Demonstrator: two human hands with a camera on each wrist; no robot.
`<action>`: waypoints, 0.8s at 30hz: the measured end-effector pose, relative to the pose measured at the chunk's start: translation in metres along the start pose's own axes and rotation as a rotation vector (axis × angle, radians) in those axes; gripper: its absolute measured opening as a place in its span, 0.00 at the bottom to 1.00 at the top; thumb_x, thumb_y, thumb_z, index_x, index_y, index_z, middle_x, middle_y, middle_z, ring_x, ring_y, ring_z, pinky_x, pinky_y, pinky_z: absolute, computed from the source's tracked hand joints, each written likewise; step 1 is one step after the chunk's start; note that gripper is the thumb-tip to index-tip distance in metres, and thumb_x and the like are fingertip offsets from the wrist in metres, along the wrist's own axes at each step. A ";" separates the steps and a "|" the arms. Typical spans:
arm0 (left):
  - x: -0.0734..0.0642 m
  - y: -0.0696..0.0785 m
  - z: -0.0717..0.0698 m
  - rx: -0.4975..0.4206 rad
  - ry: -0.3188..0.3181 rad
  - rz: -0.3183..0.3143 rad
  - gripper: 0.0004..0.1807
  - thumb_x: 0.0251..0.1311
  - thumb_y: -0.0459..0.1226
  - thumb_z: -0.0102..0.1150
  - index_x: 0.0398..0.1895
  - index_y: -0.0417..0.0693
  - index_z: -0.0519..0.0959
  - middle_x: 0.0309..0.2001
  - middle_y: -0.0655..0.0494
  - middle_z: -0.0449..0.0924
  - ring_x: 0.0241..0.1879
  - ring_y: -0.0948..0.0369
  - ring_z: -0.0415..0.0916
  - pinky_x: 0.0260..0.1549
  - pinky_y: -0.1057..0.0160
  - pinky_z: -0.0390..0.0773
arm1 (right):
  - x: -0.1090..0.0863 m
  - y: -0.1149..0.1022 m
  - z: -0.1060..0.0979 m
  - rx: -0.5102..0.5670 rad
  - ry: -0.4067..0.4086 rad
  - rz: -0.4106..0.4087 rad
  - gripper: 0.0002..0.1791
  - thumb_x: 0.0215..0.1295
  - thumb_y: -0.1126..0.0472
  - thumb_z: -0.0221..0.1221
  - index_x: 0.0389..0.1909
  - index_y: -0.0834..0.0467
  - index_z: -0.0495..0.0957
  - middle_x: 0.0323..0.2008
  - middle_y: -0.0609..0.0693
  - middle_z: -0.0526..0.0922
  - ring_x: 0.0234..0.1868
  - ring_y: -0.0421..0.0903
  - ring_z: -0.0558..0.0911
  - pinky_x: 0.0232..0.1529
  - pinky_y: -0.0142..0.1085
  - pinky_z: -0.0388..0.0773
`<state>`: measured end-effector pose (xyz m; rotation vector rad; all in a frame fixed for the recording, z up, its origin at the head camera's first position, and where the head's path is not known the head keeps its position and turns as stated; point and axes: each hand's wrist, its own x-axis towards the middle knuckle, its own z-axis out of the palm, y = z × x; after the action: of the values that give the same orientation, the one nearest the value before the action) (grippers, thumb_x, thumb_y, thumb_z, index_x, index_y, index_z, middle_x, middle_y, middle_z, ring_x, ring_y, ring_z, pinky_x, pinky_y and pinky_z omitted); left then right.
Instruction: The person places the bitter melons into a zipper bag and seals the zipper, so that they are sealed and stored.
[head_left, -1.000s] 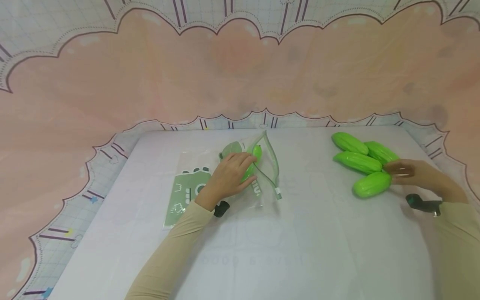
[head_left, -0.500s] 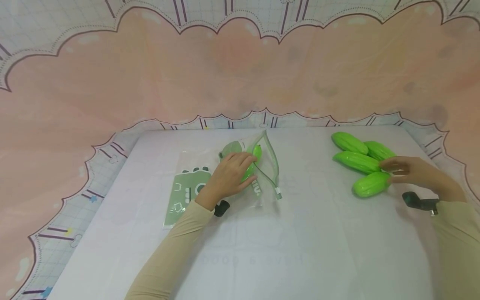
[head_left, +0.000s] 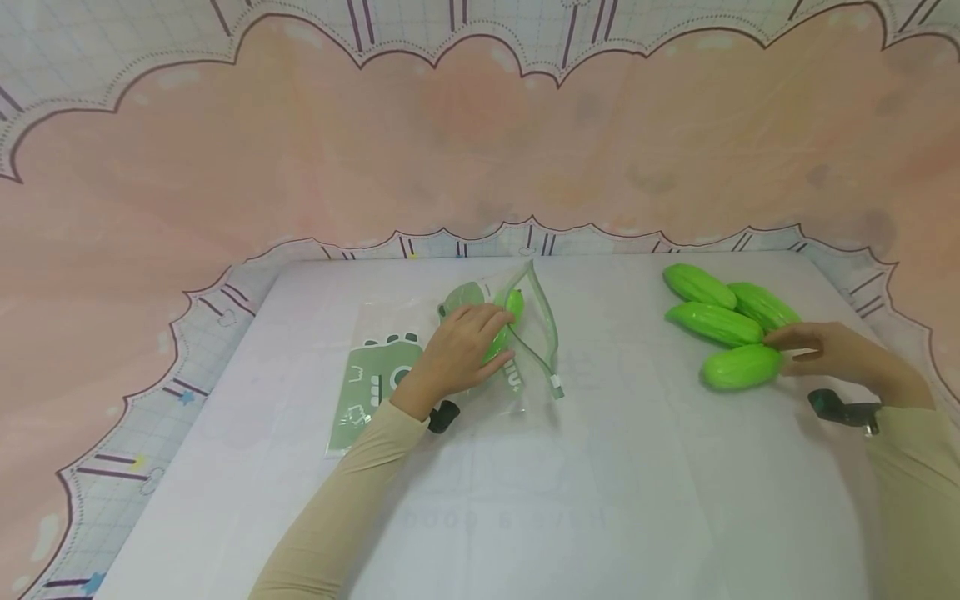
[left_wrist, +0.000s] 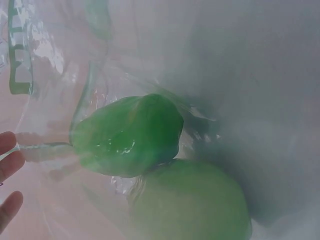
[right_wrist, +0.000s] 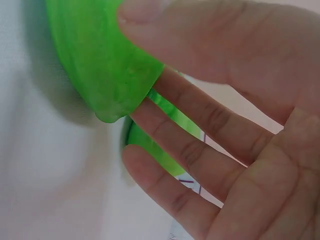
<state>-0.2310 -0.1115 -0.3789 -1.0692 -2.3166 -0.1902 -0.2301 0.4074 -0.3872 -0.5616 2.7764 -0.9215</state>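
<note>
On the left of the table, my left hand [head_left: 465, 350] holds the mouth edge of a clear zip bag [head_left: 542, 329] with green trim and a white slider. Inside the bag lie green ridged gourds [left_wrist: 127, 137], seen through the plastic in the left wrist view. At the right, my right hand [head_left: 821, 354] has the right end of the nearest gourd [head_left: 742, 367] between thumb and fingers. In the right wrist view the thumb lies over this gourd [right_wrist: 100, 55] and the fingers reach behind it. Two of those fingertips are hidden by the gourd.
Three more gourds lie just behind the right hand: one at the back [head_left: 699, 286], one in the middle [head_left: 714, 323] and one on the right [head_left: 765, 306]. A flat bag with a green cartoon print [head_left: 367, 392] lies left of the left hand. Patterned cloth borders the white table [head_left: 585, 500].
My right hand moved slightly left, then lower, and its thumb and fingers have come round the nearest gourd's end. That gourd has turned a little and shifted left. The left hand stays put.
</note>
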 end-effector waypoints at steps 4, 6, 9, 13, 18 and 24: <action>0.000 0.000 0.000 0.003 -0.006 0.000 0.22 0.56 0.46 0.62 0.49 0.44 0.73 0.48 0.50 0.79 0.51 0.55 0.76 0.54 0.56 0.73 | 0.000 0.002 0.002 0.031 -0.007 -0.005 0.22 0.54 0.69 0.64 0.50 0.71 0.73 0.40 0.18 0.72 0.42 0.14 0.70 0.37 0.19 0.75; 0.001 0.000 -0.001 0.002 -0.008 0.000 0.22 0.56 0.46 0.62 0.50 0.44 0.73 0.48 0.50 0.79 0.51 0.55 0.76 0.54 0.56 0.73 | 0.000 0.001 0.003 0.029 -0.009 -0.001 0.22 0.53 0.69 0.64 0.50 0.69 0.74 0.40 0.18 0.72 0.42 0.16 0.71 0.37 0.20 0.75; 0.001 0.000 -0.001 -0.001 -0.004 0.001 0.22 0.56 0.46 0.62 0.50 0.44 0.73 0.48 0.50 0.79 0.51 0.55 0.76 0.54 0.56 0.73 | 0.001 -0.001 0.004 0.023 -0.026 0.013 0.23 0.53 0.68 0.65 0.50 0.69 0.73 0.41 0.18 0.71 0.41 0.17 0.72 0.36 0.22 0.77; 0.001 0.000 0.000 -0.005 0.004 0.006 0.22 0.56 0.46 0.61 0.50 0.44 0.73 0.48 0.49 0.79 0.51 0.55 0.76 0.54 0.56 0.73 | 0.004 -0.004 0.006 -0.012 -0.053 0.040 0.27 0.51 0.64 0.66 0.52 0.69 0.73 0.41 0.16 0.68 0.40 0.16 0.70 0.37 0.25 0.78; 0.000 -0.001 0.001 -0.002 0.012 0.010 0.22 0.56 0.46 0.62 0.49 0.44 0.73 0.47 0.49 0.80 0.50 0.55 0.76 0.53 0.57 0.73 | 0.006 -0.006 0.008 -0.047 -0.054 0.039 0.28 0.50 0.62 0.68 0.53 0.67 0.74 0.42 0.15 0.67 0.41 0.15 0.68 0.38 0.25 0.78; 0.000 -0.001 0.002 -0.002 0.009 0.006 0.22 0.56 0.46 0.62 0.49 0.44 0.73 0.47 0.50 0.80 0.50 0.55 0.76 0.53 0.57 0.73 | 0.006 -0.005 0.012 0.013 -0.048 -0.007 0.26 0.51 0.65 0.67 0.52 0.67 0.73 0.43 0.15 0.69 0.42 0.14 0.68 0.38 0.24 0.78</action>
<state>-0.2327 -0.1116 -0.3801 -1.0739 -2.3052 -0.1952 -0.2309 0.3949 -0.3944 -0.5845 2.7258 -0.9147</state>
